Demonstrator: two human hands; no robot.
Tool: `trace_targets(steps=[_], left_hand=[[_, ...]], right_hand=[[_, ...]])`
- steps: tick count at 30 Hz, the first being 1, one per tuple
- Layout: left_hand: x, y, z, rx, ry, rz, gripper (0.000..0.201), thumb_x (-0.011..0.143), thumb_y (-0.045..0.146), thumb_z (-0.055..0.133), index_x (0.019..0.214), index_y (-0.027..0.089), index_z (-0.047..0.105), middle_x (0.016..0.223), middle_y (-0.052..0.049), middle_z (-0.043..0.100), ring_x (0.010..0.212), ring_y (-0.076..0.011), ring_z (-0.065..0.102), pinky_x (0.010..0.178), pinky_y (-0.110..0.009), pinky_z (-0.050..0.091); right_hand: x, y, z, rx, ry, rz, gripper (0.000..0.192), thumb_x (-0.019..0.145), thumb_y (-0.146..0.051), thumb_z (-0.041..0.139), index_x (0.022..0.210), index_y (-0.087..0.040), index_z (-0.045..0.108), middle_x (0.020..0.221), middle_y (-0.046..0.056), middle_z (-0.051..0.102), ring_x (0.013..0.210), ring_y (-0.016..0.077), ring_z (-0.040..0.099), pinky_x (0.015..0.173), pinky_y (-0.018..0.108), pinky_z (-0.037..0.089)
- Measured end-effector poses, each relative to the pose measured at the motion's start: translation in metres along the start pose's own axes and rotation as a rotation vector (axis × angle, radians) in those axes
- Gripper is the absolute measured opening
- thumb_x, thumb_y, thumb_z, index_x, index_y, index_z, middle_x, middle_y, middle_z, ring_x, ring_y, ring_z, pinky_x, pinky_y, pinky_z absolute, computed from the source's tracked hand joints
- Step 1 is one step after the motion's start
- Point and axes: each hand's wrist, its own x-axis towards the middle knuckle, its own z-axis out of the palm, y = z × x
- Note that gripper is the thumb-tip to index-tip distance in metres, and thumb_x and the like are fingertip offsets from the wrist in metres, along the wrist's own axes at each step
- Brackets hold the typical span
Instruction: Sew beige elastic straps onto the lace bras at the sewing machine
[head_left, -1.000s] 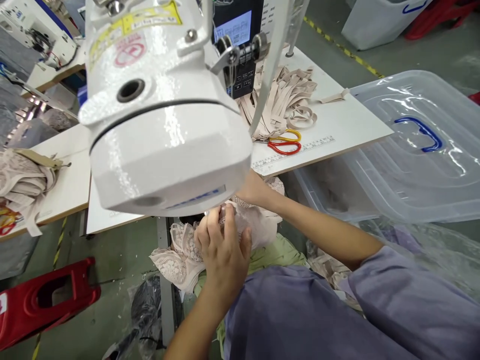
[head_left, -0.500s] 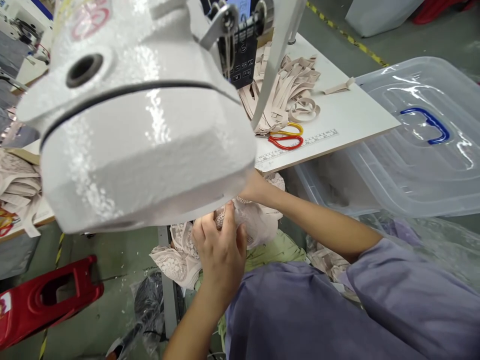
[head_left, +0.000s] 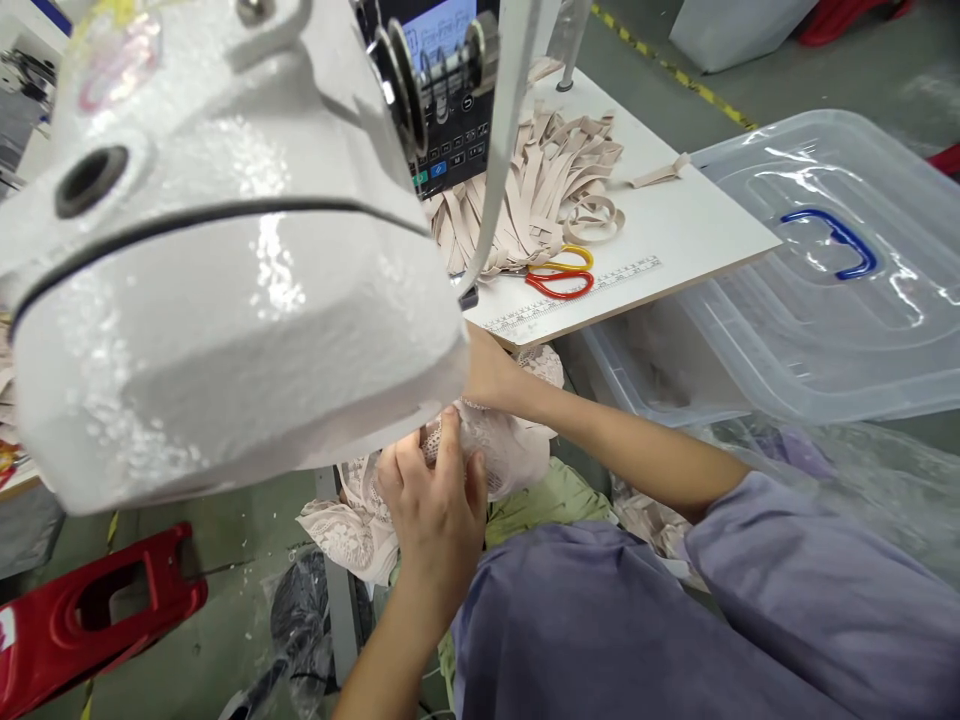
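A pale pink lace garment [head_left: 514,450] lies bunched under the white sewing machine head [head_left: 247,330]; some of its lace hangs out to the left. My left hand [head_left: 435,500] holds the lace from the near side, fingers bent over it and thumb set apart; some fingertips pass out of sight. Beyond it, my right hand [head_left: 491,370] reaches in from the right over the garment. The machine head covers its fingers, so their grip cannot be made out. The needle area is hidden too.
Red-and-yellow-handled scissors [head_left: 562,285] lie by a printed ruler [head_left: 600,290] on the white table [head_left: 697,230]. Behind them is a heap of beige straps [head_left: 555,180]. A clear lidded bin [head_left: 750,330] stands right, a red stool [head_left: 165,590] lower left.
The view has shifted, so the machine head sits further left and more of its control panel shows. Both hands stay at the lace garment in nearly the same pose.
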Motion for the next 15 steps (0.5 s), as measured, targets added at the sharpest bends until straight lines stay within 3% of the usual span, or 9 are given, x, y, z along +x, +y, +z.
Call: trace_targets(steps=[4,6,11,15], left_hand=[[-0.007,-0.014,0.002,-0.123,0.087,-0.056,0.047,0.091,0.026,0.065,0.136,0.017,0.054,0.132,-0.021,0.052,0.124,-0.0339,0.051,0.105,-0.051,0.039],[-0.012,-0.023,0.006,-0.237,0.126,-0.157,0.050,0.092,0.029,0.064,0.138,0.018,0.049,0.133,-0.020,0.052,0.127,-0.0332,0.050,0.105,-0.051,0.041],[-0.016,-0.036,0.016,-0.749,-0.083,-0.520,0.058,0.097,0.047,0.055,0.146,0.021,0.037,0.140,-0.018,0.051,0.124,-0.0277,0.058,0.100,-0.040,0.050],[-0.011,-0.033,0.014,-0.849,-0.127,-0.573,0.063,0.094,0.052,0.059,0.144,0.020,0.038,0.141,-0.018,0.053,0.125,-0.0283,0.059,0.099,-0.039,0.052]], right_hand=[[-0.014,-0.003,-0.002,0.075,0.056,0.024,0.008,0.087,-0.024,0.061,0.094,-0.020,0.061,0.107,0.005,0.060,0.077,0.0162,0.053,0.069,0.030,0.048],[-0.025,-0.003,-0.002,0.130,0.098,0.063,0.012,0.090,-0.029,0.062,0.098,-0.020,0.062,0.114,0.006,0.059,0.078,0.0148,0.053,0.068,0.029,0.047],[-0.056,0.001,-0.002,0.230,0.141,0.158,0.016,0.093,-0.030,0.062,0.106,-0.021,0.059,0.104,0.004,0.060,0.080,0.0146,0.056,0.069,0.029,0.047],[-0.073,0.002,-0.002,0.217,0.120,0.190,0.016,0.094,-0.034,0.062,0.105,-0.022,0.059,0.101,0.004,0.060,0.084,0.0160,0.058,0.075,0.031,0.049]])
